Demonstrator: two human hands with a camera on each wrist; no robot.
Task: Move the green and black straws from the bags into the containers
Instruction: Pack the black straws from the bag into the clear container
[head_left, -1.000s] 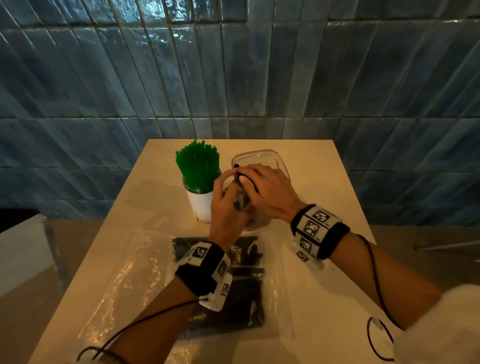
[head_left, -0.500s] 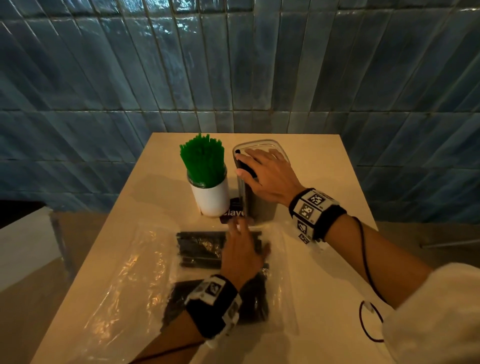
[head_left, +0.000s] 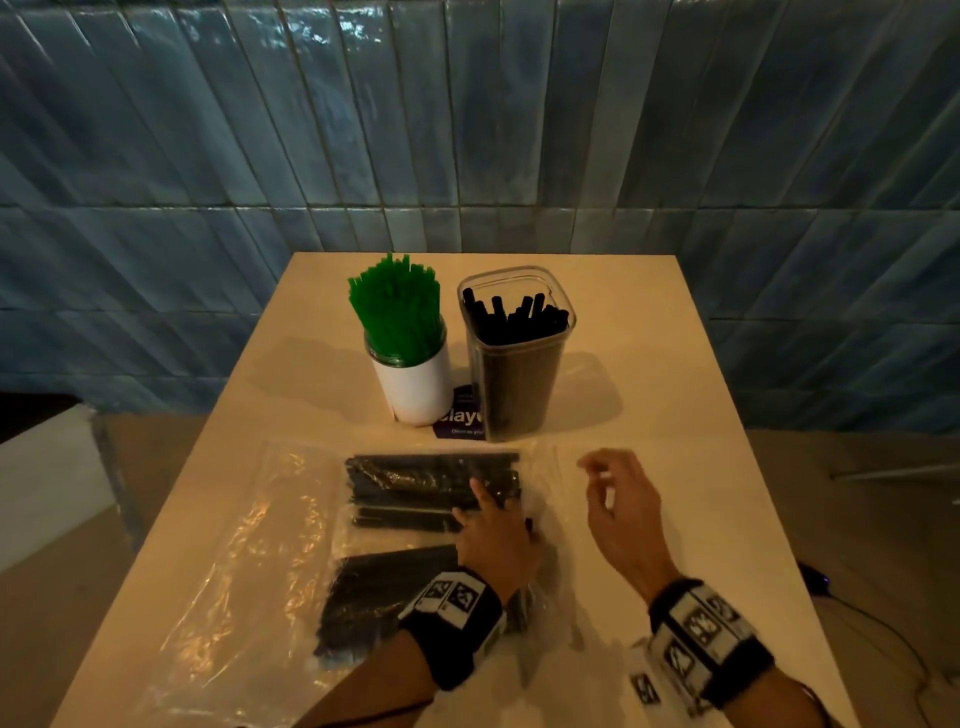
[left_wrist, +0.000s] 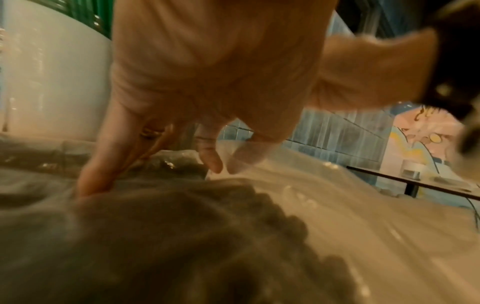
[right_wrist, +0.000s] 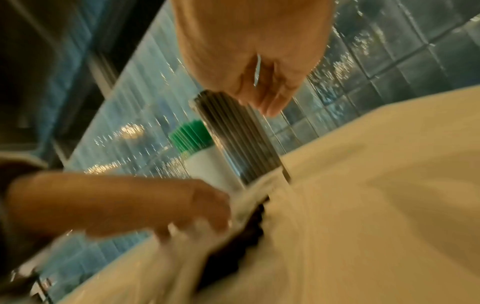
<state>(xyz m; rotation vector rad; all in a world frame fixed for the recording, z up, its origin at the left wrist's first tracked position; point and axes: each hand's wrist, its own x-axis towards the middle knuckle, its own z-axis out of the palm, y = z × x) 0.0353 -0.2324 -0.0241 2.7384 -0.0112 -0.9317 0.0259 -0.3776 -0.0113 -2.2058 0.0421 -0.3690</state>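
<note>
Withdrawn from the clear container since half a second ago: right hand, now above the table, fingers loosely curled, holding nothing.

Black straws in the bag (second bundle nearer), pressed by left hand, fingers spread. More black straws upright in clear container; green straws in white cup just beside.

right hand: top of frame, fingers loosely curled, holding nothing, just above clear container
clear container: upright on table, black straws inside
white cup: touching container's left side, green straws in it
left hand: below cup, on plastic bag w/ black straws; blurred
</note>
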